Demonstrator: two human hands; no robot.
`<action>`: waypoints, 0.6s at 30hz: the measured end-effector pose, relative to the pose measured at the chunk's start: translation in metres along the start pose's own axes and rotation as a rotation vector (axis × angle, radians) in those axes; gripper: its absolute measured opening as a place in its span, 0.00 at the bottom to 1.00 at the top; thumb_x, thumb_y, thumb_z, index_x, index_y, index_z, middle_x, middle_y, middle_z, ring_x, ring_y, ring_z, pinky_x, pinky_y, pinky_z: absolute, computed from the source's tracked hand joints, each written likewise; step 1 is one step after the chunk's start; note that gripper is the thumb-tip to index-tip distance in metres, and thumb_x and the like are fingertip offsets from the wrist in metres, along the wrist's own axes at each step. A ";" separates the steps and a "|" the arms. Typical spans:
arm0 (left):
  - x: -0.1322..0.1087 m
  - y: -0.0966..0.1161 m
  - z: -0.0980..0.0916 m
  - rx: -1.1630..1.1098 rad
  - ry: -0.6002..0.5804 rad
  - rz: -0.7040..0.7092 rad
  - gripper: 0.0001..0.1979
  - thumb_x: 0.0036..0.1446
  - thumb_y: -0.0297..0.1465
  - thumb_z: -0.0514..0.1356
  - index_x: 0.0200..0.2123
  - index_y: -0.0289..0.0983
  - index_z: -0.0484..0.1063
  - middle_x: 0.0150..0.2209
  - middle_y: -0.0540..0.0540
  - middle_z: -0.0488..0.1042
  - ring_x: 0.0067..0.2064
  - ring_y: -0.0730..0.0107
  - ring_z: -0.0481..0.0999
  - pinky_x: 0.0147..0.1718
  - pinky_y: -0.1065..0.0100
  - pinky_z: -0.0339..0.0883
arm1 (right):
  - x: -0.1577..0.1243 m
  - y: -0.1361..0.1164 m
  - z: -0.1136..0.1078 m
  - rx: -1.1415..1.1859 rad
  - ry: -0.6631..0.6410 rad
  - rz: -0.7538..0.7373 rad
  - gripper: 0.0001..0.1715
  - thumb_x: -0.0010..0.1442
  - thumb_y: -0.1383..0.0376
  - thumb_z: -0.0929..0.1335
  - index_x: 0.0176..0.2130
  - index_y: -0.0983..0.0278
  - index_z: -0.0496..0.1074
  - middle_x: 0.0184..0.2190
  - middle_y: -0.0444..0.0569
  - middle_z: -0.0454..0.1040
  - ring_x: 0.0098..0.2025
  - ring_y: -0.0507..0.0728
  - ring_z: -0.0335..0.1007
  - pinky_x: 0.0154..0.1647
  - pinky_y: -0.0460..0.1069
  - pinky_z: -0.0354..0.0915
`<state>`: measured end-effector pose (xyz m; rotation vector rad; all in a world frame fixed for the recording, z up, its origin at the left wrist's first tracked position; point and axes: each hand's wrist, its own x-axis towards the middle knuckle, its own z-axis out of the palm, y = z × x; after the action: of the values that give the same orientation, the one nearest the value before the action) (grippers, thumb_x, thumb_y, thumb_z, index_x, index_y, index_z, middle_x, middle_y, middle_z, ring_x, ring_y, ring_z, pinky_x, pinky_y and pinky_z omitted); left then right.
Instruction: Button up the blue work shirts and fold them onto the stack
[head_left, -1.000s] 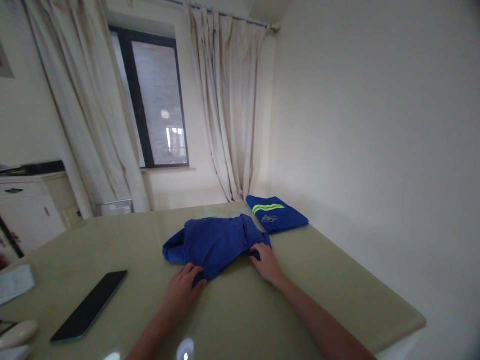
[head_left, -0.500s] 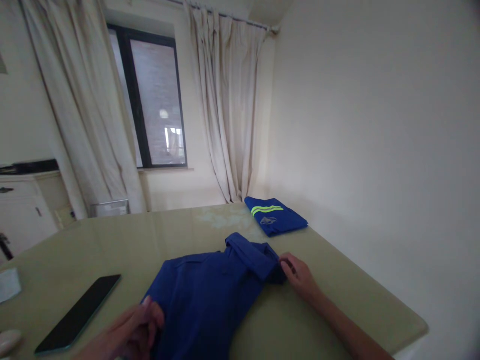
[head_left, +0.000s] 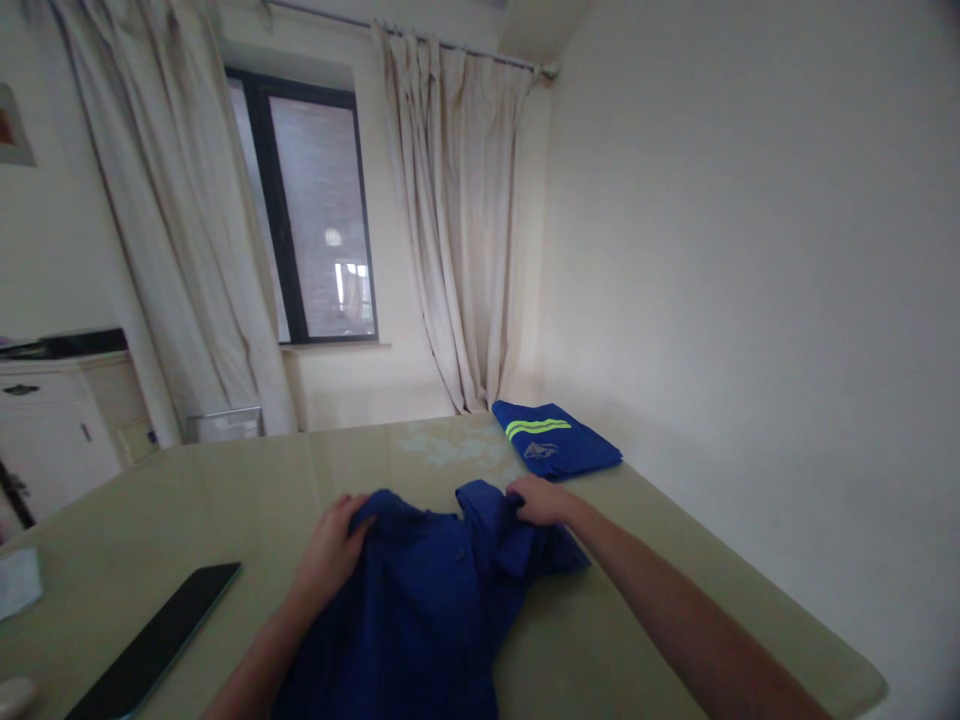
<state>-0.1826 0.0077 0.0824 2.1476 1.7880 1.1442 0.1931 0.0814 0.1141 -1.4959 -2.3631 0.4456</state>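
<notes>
A dark blue buttoned shirt point(head_left: 420, 610) lies across the near part of the table, its lower end running out of view. At its upper left shoulder my left hand point(head_left: 337, 540) is closed on the cloth, thumb and fingers pinching the edge. My right hand point(head_left: 538, 500) grips the fabric by the collar, with its fingertips partly hidden in the folds. One sleeve sticks out to the right beneath my right forearm. Farther back on the table sits a folded blue garment point(head_left: 559, 440) with yellow-green stripes and a grey emblem.
A black flat device point(head_left: 154, 640) rests on the greenish table point(head_left: 285, 490) at the left. Near the left edge are a pale paper or cloth point(head_left: 19, 582) and a whitish rounded object point(head_left: 15, 697). A wall point(head_left: 750, 300) borders the table's right side.
My left hand has moved up and right from the shirt's side to its shoulder. My right hand has shifted from the sleeve up and left to the collar area. The shirt's top is now bunched.
</notes>
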 end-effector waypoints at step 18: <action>-0.037 0.012 0.075 0.016 -0.253 0.042 0.20 0.52 0.46 0.64 0.48 0.52 0.79 0.54 0.49 0.79 0.57 0.47 0.76 0.57 0.59 0.70 | -0.003 0.015 0.056 -0.069 0.364 0.048 0.29 0.66 0.53 0.67 0.61 0.65 0.67 0.59 0.61 0.68 0.61 0.66 0.64 0.64 0.58 0.59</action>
<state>-0.1283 -0.0018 0.0187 2.2319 1.6546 0.8236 0.1833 0.0793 0.0569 -1.5184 -2.0791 0.0913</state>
